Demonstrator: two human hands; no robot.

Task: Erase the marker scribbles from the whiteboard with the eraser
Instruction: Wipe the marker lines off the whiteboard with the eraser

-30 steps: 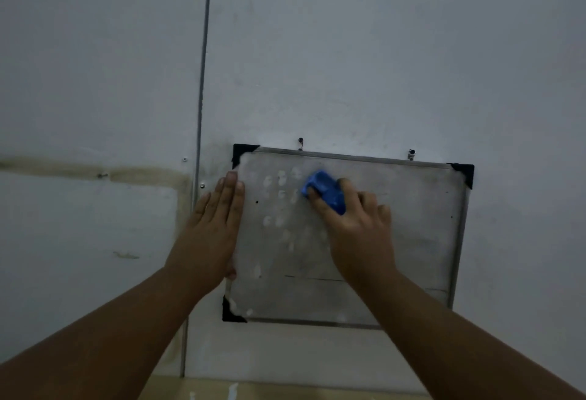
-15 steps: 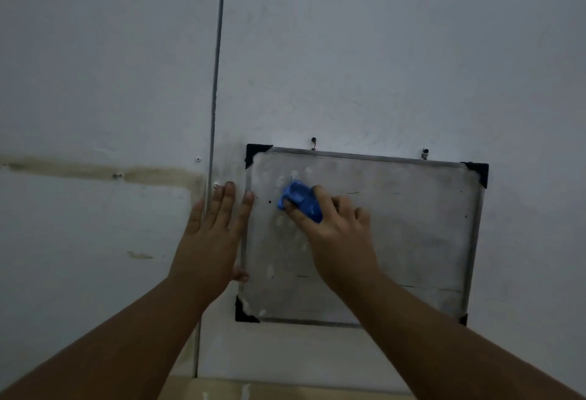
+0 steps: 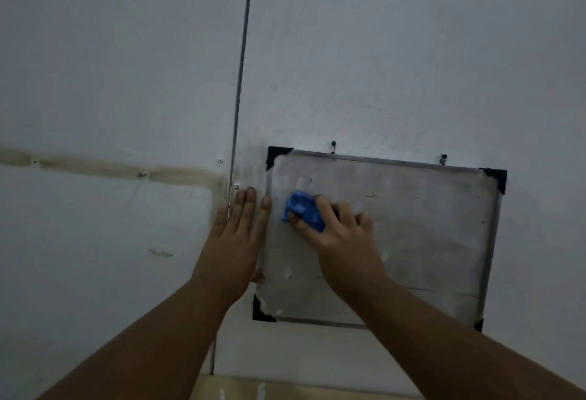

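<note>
The eraser [image 3: 302, 211] is bright blue, the whiteboard [image 3: 412, 241] a smudged, cloudy grey-white with pale blotches and a few faint dark marker lines [image 3: 421, 289], its frame [image 3: 380, 159] silver with black corner caps [image 3: 275, 154], and the wall [image 3: 380, 51] is pale grey, crossed on the left by a yellowish-brown stained band [image 3: 111, 168].

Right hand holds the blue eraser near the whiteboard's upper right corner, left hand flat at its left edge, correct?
No: the head view shows the eraser near the whiteboard's upper left corner. The right hand does hold it, and the left hand lies flat at the left edge.
</note>
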